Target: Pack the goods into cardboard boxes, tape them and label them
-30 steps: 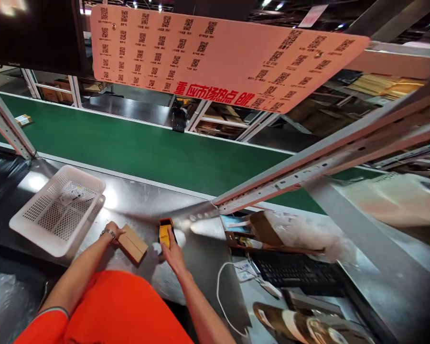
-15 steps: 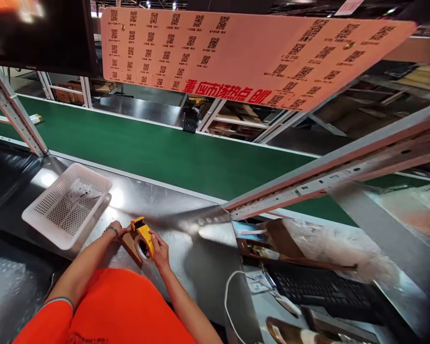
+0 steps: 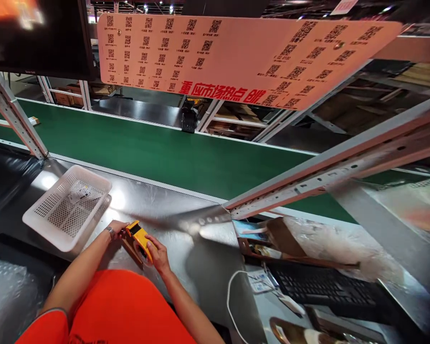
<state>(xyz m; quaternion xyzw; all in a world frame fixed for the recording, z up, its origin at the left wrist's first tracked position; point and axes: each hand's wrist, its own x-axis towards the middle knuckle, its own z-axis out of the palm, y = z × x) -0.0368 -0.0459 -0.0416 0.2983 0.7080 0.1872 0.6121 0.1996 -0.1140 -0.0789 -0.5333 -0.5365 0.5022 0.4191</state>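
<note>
Head view: a brown box (image 3: 132, 252) lies at a slant on the metal bench (image 3: 177, 239), by the near edge, just before the person in the orange shirt (image 3: 122, 306). Much of it is hidden by the yellow dispenser (image 3: 140, 237), which is right over it; from where I stand I can't tell whether the two touch. The right hand (image 3: 158, 254) has its fingers closed round the dispenser's near end. The left hand (image 3: 117, 226), a watch (image 3: 111, 232) on its wrist, is at the box's far end, close to the dispenser's head; its fingertips are partly hidden, so I can't say whether they grip the box or only rest against it.

Toward the bench's far left corner sits a white basket (image 3: 46, 237) with a label (image 3: 79, 192) in it. Along the bench's far edge runs a green belt (image 3: 157, 148), carrying a small parcel (image 3: 33, 121) near its left end. A white cable (image 3: 228, 296) loops over the bench's right edge, and beyond that edge lies a black keyboard (image 3: 326, 286). Above the belt hangs a pink board (image 3: 236, 52) printed with codes, with a dark screen (image 3: 39, 38) to its left.
</note>
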